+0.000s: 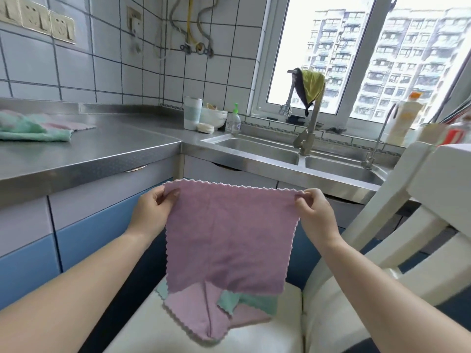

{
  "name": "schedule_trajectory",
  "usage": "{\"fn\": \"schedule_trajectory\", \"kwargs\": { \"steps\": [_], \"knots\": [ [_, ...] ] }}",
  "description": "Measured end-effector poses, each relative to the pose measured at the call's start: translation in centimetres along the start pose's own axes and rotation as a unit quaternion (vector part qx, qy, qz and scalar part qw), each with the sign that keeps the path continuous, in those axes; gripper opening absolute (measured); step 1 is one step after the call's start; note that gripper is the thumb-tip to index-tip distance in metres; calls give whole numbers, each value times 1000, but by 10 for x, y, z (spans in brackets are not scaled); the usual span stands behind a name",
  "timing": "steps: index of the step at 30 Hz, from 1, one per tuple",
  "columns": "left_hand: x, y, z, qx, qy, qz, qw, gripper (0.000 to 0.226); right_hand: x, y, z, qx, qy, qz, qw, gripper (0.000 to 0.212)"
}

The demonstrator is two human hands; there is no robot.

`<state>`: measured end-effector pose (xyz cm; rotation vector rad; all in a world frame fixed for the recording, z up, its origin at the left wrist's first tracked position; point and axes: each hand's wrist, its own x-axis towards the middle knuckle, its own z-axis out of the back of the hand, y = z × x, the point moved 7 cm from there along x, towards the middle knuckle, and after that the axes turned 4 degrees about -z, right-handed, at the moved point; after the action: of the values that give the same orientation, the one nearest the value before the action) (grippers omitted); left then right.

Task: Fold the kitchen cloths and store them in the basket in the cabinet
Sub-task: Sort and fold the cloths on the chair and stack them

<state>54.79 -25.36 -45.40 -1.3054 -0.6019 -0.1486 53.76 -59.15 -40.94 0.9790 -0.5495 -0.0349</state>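
Left hand: the left hand [153, 210] pinches the top left corner of the pink cloth [229, 235], thumb on the front, fingers curled behind.
Right hand: the right hand [314, 212] pinches the top right corner the same way.
Pink cloth: it hangs flat and open in the air between the two hands, in front of the blue cabinets [84, 225]. Its top edge is pulled nearly straight. Its side edges fall free. All its edges are wavy.
Bottom edge: it hangs just over the cloth pile [219, 314]. I cannot tell if it touches the pile.
Cloth pile: pink and green cloths lie loose on the chair seat [277, 335]. One pink cloth hangs over the front edge of the seat.
Chair: the white chair back [397, 212] stands to the right, near the right arm.
Counter: the steel counter [96, 151] runs along the left, and its front edge is above the left hand. More cloths [38, 128], green and pink, lie at its far left end. The rest of that part is bare.
Sink: a double sink [298, 159] sits behind the pink cloth, under the window [356, 54]. A tap [309, 123] with a yellow rag [314, 85] over it stands at the back.
Back corner: a cup [192, 113], bowls [214, 117] and a soap bottle [233, 121] stand close together.
Room to move: there is open air around the pink cloth on its left side and under both arms. The chair back is close on the right.
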Motion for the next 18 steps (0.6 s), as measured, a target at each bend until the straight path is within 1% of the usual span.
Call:
{"fn": "schedule_trajectory", "kwargs": {
  "steps": [3,6,8,11,13,16,18],
  "knots": [
    [-16,-5,2,3,17,-18,1000,15,-23,-8,2,96,-31,-20,995,9],
    [-51,10,7,8,31,4,999,23,-72,-30,-4,98,-54,-47,993,8],
    [-82,32,12,21,52,31,998,22,-111,-50,-10,86,-47,-65,993,9],
    [-146,78,22,48,96,97,989,19,-176,-91,-27,58,-3,-124,991,12],
    [-193,106,28,91,133,134,978,18,-215,-126,-37,0,29,-163,986,12],
    [-249,148,34,196,195,187,943,10,-260,-169,-51,-91,87,-234,964,13],
    [-266,166,38,225,212,210,928,16,-277,-182,-57,-110,123,-261,951,15]
  ]
}}
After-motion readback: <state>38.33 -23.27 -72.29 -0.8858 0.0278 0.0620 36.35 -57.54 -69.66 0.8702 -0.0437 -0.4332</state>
